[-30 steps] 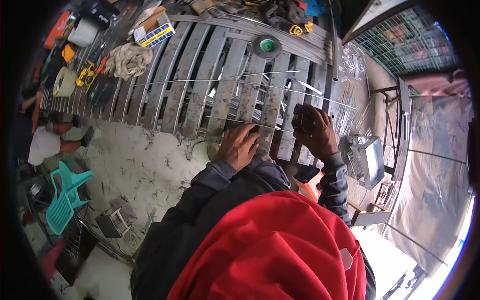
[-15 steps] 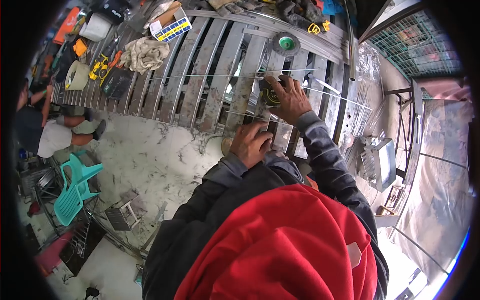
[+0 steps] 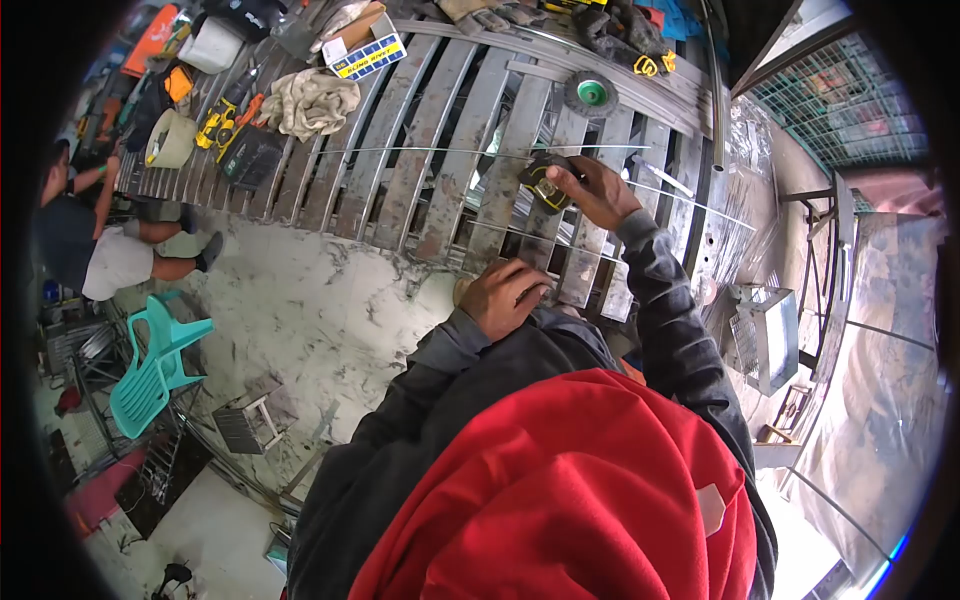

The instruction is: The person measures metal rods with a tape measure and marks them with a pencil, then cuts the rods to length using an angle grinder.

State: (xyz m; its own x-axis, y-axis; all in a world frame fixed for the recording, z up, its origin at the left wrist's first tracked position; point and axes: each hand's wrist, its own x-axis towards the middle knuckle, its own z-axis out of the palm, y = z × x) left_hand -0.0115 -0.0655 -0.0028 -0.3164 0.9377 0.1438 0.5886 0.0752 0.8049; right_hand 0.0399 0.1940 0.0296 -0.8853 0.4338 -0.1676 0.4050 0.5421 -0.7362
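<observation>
My right hand is stretched out over the slatted metal frame and grips a black and yellow tape measure. My left hand presses down on the near edge of the frame, fingers curled on a slat beside a thin metal rod. A second thin rod lies across the slats just beyond the tape measure.
On the frame lie a rag, a cardboard box, a tape roll, a green-centred grinding disc and hand tools. Another person crouches at left by a teal plastic chair. A metal box stands right.
My right hand has carried the tape measure from the near edge out across the slats. My left hand has stayed on the near slat.
</observation>
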